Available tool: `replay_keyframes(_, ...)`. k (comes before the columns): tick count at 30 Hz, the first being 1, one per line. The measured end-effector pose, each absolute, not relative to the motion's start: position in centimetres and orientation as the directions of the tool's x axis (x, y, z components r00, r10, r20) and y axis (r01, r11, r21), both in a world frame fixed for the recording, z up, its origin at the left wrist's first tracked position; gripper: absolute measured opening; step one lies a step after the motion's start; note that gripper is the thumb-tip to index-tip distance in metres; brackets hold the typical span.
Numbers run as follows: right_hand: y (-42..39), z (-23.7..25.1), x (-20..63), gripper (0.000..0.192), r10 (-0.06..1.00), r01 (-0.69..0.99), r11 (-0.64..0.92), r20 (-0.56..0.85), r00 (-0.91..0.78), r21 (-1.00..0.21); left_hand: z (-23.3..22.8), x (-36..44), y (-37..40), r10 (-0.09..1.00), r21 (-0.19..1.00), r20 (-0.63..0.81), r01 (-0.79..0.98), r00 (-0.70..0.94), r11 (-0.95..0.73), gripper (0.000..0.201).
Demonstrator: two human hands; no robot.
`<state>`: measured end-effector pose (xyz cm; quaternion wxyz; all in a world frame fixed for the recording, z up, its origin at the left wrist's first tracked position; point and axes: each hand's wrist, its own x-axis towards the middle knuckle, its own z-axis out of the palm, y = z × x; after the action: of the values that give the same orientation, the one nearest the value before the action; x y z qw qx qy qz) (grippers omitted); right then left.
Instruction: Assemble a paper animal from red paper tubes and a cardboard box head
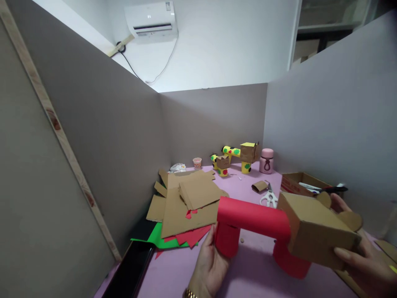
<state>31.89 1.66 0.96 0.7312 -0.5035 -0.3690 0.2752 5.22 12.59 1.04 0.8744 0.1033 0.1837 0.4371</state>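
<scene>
I hold a paper craft above the pink table (248, 269): a red tube body (252, 219) on red tube legs, with a brown cardboard box head (313, 231) at its right end. My left hand (207, 267) grips the left red leg (226, 240) from below. My right hand (362, 248) wraps around the cardboard box head, fingers along its side and behind its round cardboard ears. The right red leg (290, 260) shows under the box.
A pile of cardboard sheets (186, 198) lies over red and green paper (173, 240) at the left. White scissors (269, 198), a cardboard box with pens (305, 184), a yellow tube craft (238, 157), a pink jar (266, 160) and a small cup (197, 162) stand farther back. Grey partitions enclose the desk; a black phone (130, 269) lies near the front left.
</scene>
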Motion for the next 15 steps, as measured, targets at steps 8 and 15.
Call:
replay_keyframes(8, 2.8, 2.9, 31.5, 0.108, 0.634, 0.071, 0.357, 0.297, 0.714, -0.932, 0.5, 5.0, 13.1, 0.834, 0.43, -0.306, -0.715, 0.458, 0.551, 0.028)
replay_keyframes(15, 3.5, 1.7, 32.0, 0.109, 0.744, 0.134, 0.361, 0.372, 0.555, -0.923, 0.4, 4.9, 13.2, 0.845, 0.486, -0.311, -0.692, 0.434, 0.534, 0.032)
